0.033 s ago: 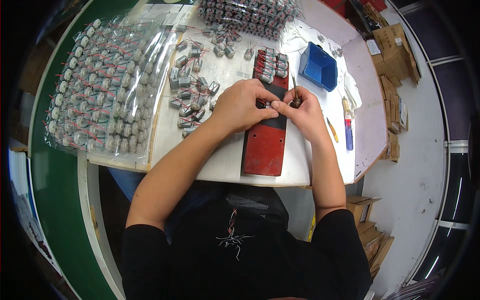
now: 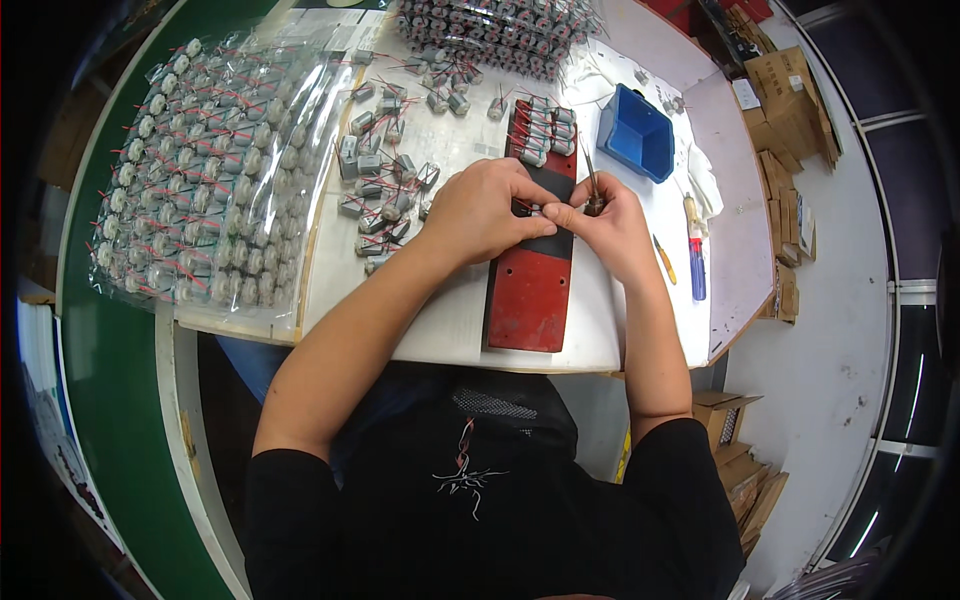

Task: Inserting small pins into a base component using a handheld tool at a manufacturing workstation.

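Over a long red and black board (image 2: pixel 527 310), my two hands meet at a small motor (image 2: pixel 533 209). My left hand (image 2: pixel 482 212) pinches this motor from the left, fingers hiding most of it. My right hand (image 2: pixel 612 222) is closed around a thin-shafted tool like an awl or screwdriver (image 2: pixel 593 200), its shaft pointing up and away. The right thumb presses close to the motor's end. Beyond my hands, several small grey motors with red wires (image 2: pixel 540 135) sit in rows on the board's far end.
Loose motors (image 2: pixel 385 190) lie left of the board. Plastic-wrapped trays of motors (image 2: pixel 200 180) fill the far left, with another stack (image 2: pixel 490 35) behind. A blue bin (image 2: pixel 637 135), yellow-handled tool (image 2: pixel 664 258) and blue-handled screwdriver (image 2: pixel 697 250) are on the right.
The tool in my right hand has tilted very slightly; its handle sits a touch further right. Everything else looks the same.
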### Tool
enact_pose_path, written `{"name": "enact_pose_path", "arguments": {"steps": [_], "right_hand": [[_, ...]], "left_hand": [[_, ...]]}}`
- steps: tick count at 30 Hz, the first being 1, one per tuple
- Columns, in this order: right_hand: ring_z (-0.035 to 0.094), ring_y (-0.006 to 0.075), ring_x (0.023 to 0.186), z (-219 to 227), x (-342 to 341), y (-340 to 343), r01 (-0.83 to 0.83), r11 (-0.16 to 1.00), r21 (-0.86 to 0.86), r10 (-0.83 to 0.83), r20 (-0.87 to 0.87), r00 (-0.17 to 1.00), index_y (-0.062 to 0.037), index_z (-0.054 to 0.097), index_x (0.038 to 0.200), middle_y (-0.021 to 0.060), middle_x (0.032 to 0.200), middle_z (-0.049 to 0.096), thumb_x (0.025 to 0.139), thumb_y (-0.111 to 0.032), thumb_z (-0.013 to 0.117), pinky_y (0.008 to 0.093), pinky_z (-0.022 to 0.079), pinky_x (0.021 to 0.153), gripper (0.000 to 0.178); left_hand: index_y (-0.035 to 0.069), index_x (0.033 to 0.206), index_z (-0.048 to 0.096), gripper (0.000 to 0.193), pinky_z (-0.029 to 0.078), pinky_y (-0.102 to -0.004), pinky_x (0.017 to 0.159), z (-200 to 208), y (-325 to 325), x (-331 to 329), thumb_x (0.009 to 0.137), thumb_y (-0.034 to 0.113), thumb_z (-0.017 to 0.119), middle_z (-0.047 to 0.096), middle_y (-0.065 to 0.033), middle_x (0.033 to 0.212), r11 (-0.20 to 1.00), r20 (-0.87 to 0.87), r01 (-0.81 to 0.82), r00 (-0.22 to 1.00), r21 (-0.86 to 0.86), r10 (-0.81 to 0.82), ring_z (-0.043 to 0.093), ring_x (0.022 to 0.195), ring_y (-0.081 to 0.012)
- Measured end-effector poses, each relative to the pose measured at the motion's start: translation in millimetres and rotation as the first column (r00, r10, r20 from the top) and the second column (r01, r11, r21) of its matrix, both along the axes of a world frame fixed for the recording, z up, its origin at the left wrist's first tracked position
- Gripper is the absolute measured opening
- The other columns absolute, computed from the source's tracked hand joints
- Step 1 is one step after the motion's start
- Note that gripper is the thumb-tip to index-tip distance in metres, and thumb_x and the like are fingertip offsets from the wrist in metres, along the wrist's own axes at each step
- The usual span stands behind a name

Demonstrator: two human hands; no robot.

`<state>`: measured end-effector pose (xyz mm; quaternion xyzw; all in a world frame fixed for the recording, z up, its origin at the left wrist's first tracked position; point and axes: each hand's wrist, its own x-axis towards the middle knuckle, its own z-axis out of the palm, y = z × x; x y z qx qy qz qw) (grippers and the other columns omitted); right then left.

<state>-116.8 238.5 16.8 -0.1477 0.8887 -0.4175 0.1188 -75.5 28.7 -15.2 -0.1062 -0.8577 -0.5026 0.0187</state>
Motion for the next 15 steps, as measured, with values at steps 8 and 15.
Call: {"name": "enact_pose_path", "arguments": {"steps": [8, 15], "right_hand": [[0.057, 0.0187, 0.061, 34, 1, 17, -0.303, 0.928, 0.217, 0.338, -0.144, 0.93, 0.0001, 0.061, 0.082, 0.0074, 0.071, 0.062, 0.103, -0.025, 0.062, 0.0336, 0.046, 0.059, 0.033], [0.065, 0.0408, 0.065, 13, 0, 13, -0.191, 0.776, 0.6, 0.459, -0.331, 0.824, -0.002, 0.069, 0.078, 0.0221, 0.071, 0.067, 0.105, -0.036, 0.054, 0.0481, 0.052, 0.063, 0.046]], "left_hand": [[0.02, 0.099, 0.084, 0.029, 0.056, -0.041, 0.084, -4, -3, -3, 0.076, 0.037, 0.083, 0.073, -0.0061, 0.102, 1.0, -0.087, 0.02, 0.996, 0.002, -0.019, 0.07, 0.093, -0.0286], [0.019, 0.1, 0.084, 0.029, 0.056, -0.0405, 0.082, -3, -2, -3, 0.076, 0.036, 0.082, 0.073, -0.0061, 0.101, 0.999, -0.041, 0.021, 0.999, 0.035, -0.019, 0.07, 0.093, -0.029]]}}
